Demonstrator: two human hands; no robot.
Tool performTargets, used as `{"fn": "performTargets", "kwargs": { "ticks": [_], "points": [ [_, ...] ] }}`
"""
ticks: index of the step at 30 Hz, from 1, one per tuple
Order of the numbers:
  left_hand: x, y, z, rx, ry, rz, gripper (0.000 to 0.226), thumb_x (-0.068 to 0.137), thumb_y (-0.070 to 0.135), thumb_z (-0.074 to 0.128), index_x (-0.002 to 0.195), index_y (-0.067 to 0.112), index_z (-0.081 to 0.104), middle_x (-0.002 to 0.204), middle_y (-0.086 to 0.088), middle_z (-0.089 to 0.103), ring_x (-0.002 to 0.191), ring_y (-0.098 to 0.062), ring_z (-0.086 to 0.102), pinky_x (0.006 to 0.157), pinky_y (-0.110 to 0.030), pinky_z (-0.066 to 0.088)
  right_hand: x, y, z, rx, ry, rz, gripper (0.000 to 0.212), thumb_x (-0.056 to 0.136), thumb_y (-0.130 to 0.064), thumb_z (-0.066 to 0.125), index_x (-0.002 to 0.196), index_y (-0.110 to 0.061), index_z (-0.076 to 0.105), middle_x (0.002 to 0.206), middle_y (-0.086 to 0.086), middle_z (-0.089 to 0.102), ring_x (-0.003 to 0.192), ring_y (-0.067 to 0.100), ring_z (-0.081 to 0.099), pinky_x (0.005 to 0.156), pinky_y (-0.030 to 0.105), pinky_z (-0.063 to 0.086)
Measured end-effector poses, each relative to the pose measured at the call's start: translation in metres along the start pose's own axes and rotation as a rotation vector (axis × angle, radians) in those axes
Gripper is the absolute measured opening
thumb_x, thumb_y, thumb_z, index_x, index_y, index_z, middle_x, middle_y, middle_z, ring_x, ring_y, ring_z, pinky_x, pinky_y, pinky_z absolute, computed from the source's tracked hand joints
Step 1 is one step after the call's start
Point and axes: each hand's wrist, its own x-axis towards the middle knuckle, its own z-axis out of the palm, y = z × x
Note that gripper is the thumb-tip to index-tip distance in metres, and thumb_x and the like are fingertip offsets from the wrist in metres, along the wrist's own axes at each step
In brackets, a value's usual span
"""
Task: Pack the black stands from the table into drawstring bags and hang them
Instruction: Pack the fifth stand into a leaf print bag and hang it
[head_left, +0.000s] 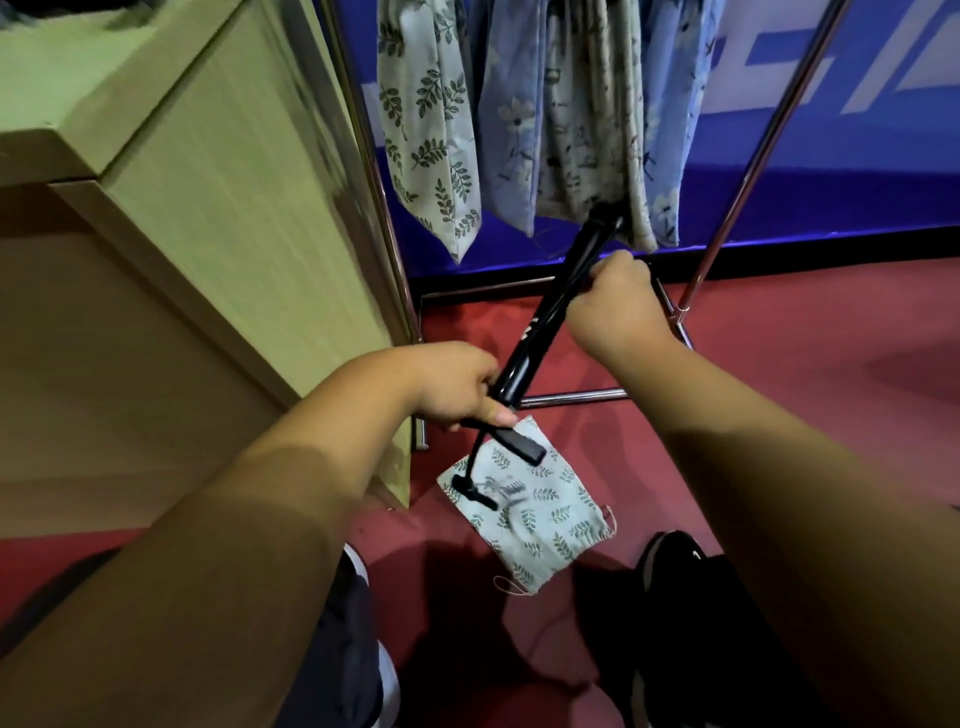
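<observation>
I hold a long black stand (540, 317) slanted in the air in front of the rack. My left hand (457, 384) grips its lower end, where thin black legs (498, 452) stick out below my fingers. My right hand (613, 301) grips the stand higher up, near its top end. A leaf-print drawstring bag (540, 514) hangs below my left hand, partly behind the legs; I cannot tell how it is held. Several filled drawstring bags (519, 114) hang from the metal rack (727, 208) behind.
A pale wooden table or cabinet (208, 208) stands close on the left, its corner next to my left arm. The rack's chrome base bars (571, 397) lie on the red floor. A blue wall panel is behind. My dark shoes (670, 571) are below.
</observation>
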Motion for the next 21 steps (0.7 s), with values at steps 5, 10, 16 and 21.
{"fn": "performTargets", "kwargs": {
  "ticks": [5, 10, 16, 21],
  "points": [
    [0.012, -0.008, 0.02, 0.154, -0.027, -0.076, 0.035, 0.094, 0.047, 0.076, 0.09, 0.017, 0.059, 0.084, -0.001, 0.065, 0.079, -0.024, 0.064, 0.066, -0.032, 0.046, -0.026, 0.011, 0.009, -0.478, -0.057, -0.461, 0.046, 0.081, -0.021, 0.07, 0.127, -0.022, 0.071, 0.126, 0.011, 0.055, 0.117, 0.041, 0.051, 0.101, 0.045, 0.048],
    [0.032, -0.01, 0.051, 0.292, -0.145, -0.063, 0.038, 0.102, 0.049, 0.064, 0.101, 0.011, 0.061, 0.096, -0.007, 0.064, 0.089, -0.028, 0.059, 0.073, -0.035, 0.042, -0.048, 0.04, 0.036, -0.874, -0.51, -0.556, 0.069, 0.078, -0.039, 0.049, 0.145, -0.028, 0.058, 0.138, 0.007, 0.059, 0.136, 0.037, 0.045, 0.121, 0.048, 0.027],
    [0.056, -0.033, 0.109, 0.121, -0.355, -0.054, 0.029, 0.108, 0.042, 0.057, 0.112, 0.017, 0.069, 0.104, 0.001, 0.069, 0.096, -0.021, 0.06, 0.087, -0.034, 0.047, -0.053, 0.097, 0.083, -1.004, -1.052, -0.303, 0.086, 0.084, -0.041, 0.08, 0.159, -0.046, 0.038, 0.152, -0.003, 0.056, 0.137, 0.028, 0.053, 0.106, 0.038, 0.042],
    [0.068, -0.062, 0.127, -0.003, -0.459, -0.07, 0.014, 0.101, 0.05, 0.064, 0.113, 0.043, 0.066, 0.117, 0.007, 0.069, 0.119, -0.023, 0.062, 0.112, -0.044, 0.044, -0.066, 0.141, 0.143, -0.856, -1.369, -0.063, 0.035, 0.079, -0.039, 0.09, 0.107, -0.023, 0.076, 0.107, 0.002, 0.071, 0.114, 0.027, 0.069, 0.106, 0.039, 0.052]
  ]
}}
